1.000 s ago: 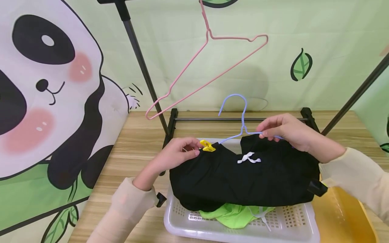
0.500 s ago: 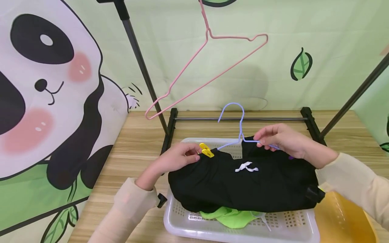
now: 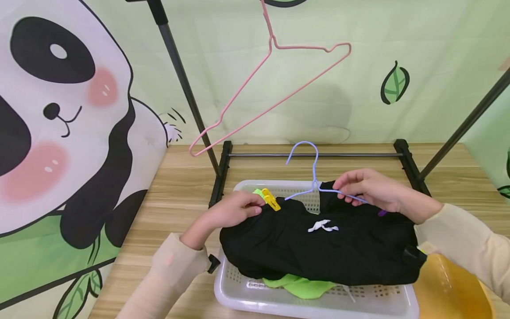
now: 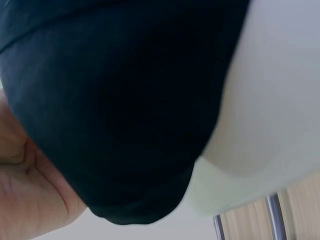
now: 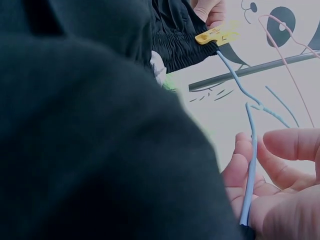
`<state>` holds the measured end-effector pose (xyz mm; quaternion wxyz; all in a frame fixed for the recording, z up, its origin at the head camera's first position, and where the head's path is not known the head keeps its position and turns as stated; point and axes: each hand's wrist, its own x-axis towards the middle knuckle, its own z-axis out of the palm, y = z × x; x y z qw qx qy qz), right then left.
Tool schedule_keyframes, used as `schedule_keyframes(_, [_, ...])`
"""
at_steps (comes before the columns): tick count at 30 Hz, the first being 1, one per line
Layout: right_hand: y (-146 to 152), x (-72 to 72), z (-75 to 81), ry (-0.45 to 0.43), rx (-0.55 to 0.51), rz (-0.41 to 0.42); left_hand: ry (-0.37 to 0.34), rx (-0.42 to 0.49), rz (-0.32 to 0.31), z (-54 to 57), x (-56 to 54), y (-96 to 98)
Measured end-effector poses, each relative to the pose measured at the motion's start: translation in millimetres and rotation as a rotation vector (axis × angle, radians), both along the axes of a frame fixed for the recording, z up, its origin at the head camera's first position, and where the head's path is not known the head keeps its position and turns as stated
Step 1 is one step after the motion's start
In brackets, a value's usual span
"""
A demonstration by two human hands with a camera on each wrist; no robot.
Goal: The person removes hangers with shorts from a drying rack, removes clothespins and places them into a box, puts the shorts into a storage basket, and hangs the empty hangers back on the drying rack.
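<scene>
Black shorts (image 3: pixel 311 252) with a gathered waistband and a white drawstring bow (image 3: pixel 322 226) hang spread over the basket in the head view. A blue hanger (image 3: pixel 314 170) runs along the waistband, its hook upward. A yellow clothespin (image 3: pixel 271 200) clips the left end of the waistband; a bit of purple (image 3: pixel 382 213) shows at the right. My left hand (image 3: pixel 235 209) pinches the waistband beside the yellow clothespin, its fingertips partly hidden. My right hand (image 3: pixel 370 189) holds the hanger's right arm, which crosses its curled fingers in the right wrist view. Dark cloth fills much of both wrist views.
Beneath the shorts stands a white perforated basket (image 3: pixel 235 297) with a bright green cloth (image 3: pixel 299 285). A yellow-orange bin (image 3: pixel 454 288) is at the right. Behind, a pink hanger (image 3: pixel 271 46) hangs within a black rack frame (image 3: pixel 183 84); the rack's lower bar (image 3: pixel 358 155) crosses the wooden tabletop.
The blue hanger, the shorts and my right hand have moved lower, toward the basket. My left hand has come down slightly, and the yellow clothespin has tilted more steeply.
</scene>
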<state>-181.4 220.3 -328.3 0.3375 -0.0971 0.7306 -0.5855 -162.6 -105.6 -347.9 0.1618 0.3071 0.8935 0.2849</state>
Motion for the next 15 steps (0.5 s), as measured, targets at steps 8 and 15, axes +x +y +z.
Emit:
schedule_keyframes(8, [1,-2.1,3.3,0.078,0.07,0.027,0.017,-0.051,-0.005,-1.6,0.0,-0.1])
schedule_keyframes(15, [11,-9.3,20.7,0.259,0.246,0.094,0.015,-0.059,-0.006,-2.0,-0.3,-0.8])
